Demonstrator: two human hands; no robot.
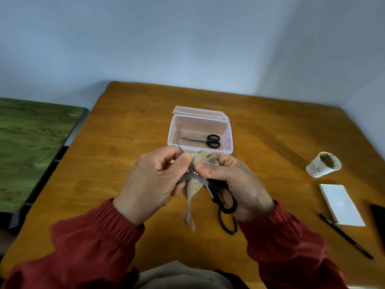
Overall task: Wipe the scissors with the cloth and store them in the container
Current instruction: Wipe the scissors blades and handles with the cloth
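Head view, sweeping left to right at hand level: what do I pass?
Green mat → left hand → right hand gripping the scissors → paper cup → dark object at the right edge.

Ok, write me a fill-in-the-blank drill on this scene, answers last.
The small scissors lie inside the open ____. The right hand grips the large scissors by a ____ handle. A beige ____ hangs between it and the left hand.
Missing: container; black; cloth.
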